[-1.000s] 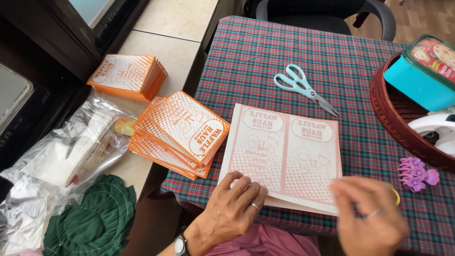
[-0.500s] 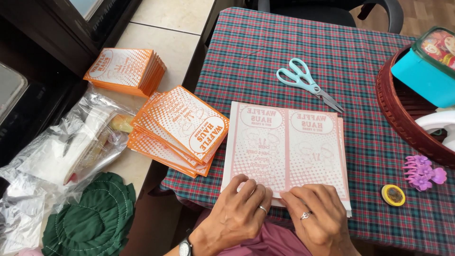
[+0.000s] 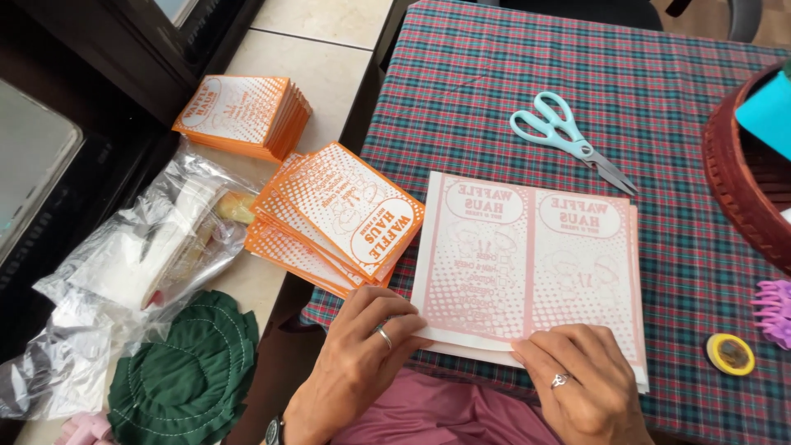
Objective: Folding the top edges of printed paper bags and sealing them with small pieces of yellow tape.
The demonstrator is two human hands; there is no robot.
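Observation:
A stack of white paper sheets with faded pink print [image 3: 527,264] lies on the plaid tablecloth [image 3: 527,74] in front of me. My left hand [image 3: 362,354] rests at the stack's near left corner, fingertips pinching the top sheet's edge. My right hand [image 3: 589,383] presses flat on the near right edge of the stack, fingers together. Left of the sheets, a fanned pile of orange-and-white printed paper bags [image 3: 334,216] overhangs the table's left edge.
A second neat pile of orange bags [image 3: 243,115] sits on the tiled floor at left, beside clear plastic bags [image 3: 136,255] and a green round cloth [image 3: 185,375]. Light blue scissors [image 3: 568,140], a red basket [image 3: 741,181], a yellow tape roll [image 3: 729,353] and a purple clip [image 3: 774,309] lie on the table.
My right hand slid from the stack's near right corner toward its middle, beside the left hand. The camera moved closer to the sheets.

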